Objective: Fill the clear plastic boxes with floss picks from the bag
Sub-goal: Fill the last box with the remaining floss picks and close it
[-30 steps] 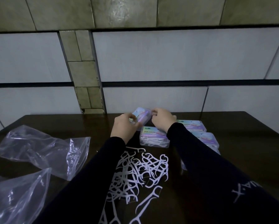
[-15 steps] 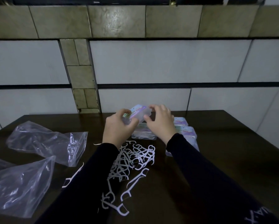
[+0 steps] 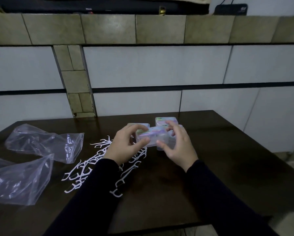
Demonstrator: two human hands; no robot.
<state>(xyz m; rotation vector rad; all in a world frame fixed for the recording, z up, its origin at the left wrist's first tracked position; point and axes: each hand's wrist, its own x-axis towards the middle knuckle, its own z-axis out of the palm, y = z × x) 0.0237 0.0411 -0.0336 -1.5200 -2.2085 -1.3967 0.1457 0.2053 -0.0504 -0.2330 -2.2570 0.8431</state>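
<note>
Nearest to us on the dark tabletop point(image 3: 219, 167) lies the loose heap of white floss picks point(image 3: 98, 160), strung out from close by our left sleeve up toward the left wrist. They point every way, so the heap has no single axis. It sits below and to the left of what we hold, which makes the left hand the nearer one for fetching picks.

To the left, well apart from the hands, two crumpled clear bags lie slack: the nearer bag point(image 3: 18, 181) at the table's left edge, the farther bag point(image 3: 44, 142) beyond it.

Above the heap we hold one clear plastic box point(image 3: 151, 136) between both hands, raised off the surface as far as we can judge. Its long axis runs left to right, the labelled face turned up and slightly toward us. The left hand point(image 3: 125, 145) has its grip clamped on the box's left end, thumb in front and fingers over the top; the right hand point(image 3: 178, 147) pinches the right end the same way. Whether the lid is open we cannot tell.

We judge the coming move to be opening this box.

Just behind the hands more boxes point(image 3: 165, 120) rest on the tabletop, partly hidden.
</note>
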